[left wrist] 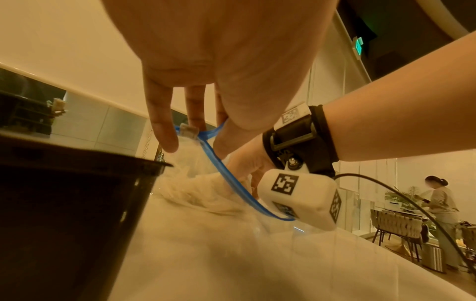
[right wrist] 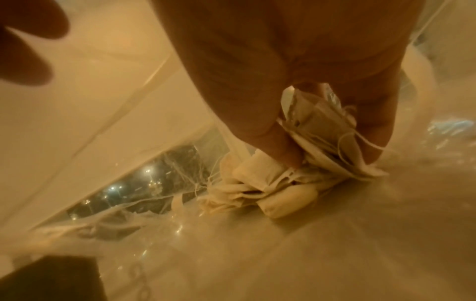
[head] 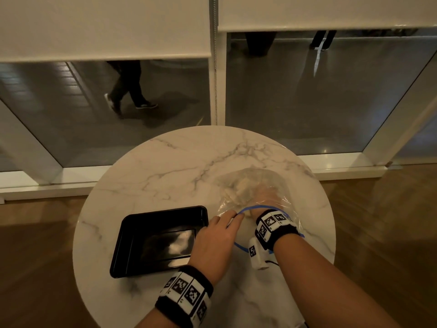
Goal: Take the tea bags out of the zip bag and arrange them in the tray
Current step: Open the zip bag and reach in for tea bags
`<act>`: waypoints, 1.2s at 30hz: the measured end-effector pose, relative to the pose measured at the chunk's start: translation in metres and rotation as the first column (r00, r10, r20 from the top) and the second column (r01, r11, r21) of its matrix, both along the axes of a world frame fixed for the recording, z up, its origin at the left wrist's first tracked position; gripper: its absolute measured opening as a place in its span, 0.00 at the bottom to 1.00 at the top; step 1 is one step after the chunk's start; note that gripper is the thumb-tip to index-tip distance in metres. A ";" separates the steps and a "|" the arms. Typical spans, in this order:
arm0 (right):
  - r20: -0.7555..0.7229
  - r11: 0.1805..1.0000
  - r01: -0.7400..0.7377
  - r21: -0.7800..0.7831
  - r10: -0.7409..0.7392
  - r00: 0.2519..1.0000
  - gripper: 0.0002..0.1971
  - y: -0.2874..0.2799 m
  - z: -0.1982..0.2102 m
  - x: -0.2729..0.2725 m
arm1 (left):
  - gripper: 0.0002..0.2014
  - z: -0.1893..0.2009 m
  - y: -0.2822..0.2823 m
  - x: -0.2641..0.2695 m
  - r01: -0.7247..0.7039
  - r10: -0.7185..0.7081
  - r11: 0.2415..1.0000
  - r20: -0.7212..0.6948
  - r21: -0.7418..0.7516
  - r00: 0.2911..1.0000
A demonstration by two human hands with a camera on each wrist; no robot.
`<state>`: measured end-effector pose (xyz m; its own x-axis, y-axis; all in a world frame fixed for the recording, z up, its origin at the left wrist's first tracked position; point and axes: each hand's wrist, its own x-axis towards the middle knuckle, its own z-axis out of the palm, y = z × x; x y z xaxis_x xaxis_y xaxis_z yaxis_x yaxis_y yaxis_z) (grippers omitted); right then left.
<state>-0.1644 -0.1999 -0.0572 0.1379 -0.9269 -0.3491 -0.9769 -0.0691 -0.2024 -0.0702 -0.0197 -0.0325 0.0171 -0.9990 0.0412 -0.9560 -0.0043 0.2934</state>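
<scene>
My left hand [head: 216, 242] pinches blue zip rim of zip bag [head: 254, 185], lifting mouth open. My right hand [right wrist: 296, 81] inside bag, thumb and fingers clamped on bunch of tea bags [right wrist: 332, 142]; more tea bags just beyond, count unclear. One black tray [head: 132, 245] left, on marble table [head: 179, 162]. Window far.
</scene>
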 end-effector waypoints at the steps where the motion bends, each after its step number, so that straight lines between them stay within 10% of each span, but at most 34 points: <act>1: 0.044 1.000 0.003 0.004 -0.004 0.999 0.20 0.003 0.003 -0.003 | 0.41 0.001 0.000 -0.001 0.005 -0.005 1.000 0.002 -0.011 1.000; 8: 0.380 0.960 0.085 0.267 -0.186 0.906 0.25 0.023 0.024 -0.021 | 0.41 0.001 -0.009 0.000 0.037 -0.037 0.998 0.003 -0.043 0.999; 12: 0.477 0.973 0.208 0.095 -0.228 0.849 0.28 0.015 0.025 -0.023 | 0.40 0.008 -0.017 -0.002 0.055 -0.053 0.998 0.042 -0.040 0.998; 18: 0.229 0.959 -0.133 0.250 0.075 0.970 0.20 0.026 0.043 -0.029 | 0.35 0.012 -0.022 -0.005 0.078 -0.074 0.996 0.079 -0.053 0.994; 24: -0.015 0.903 -0.404 0.143 0.410 0.912 0.15 0.052 0.070 -0.007 | 0.32 0.016 -0.020 -0.003 0.011 -0.016 0.995 -0.048 -0.094 0.999; 36: 0.069 0.838 -0.499 -0.222 0.524 0.849 0.14 0.109 0.090 -0.026 | 0.34 0.017 -0.021 0.028 0.031 -0.047 0.993 -0.135 -0.113 0.990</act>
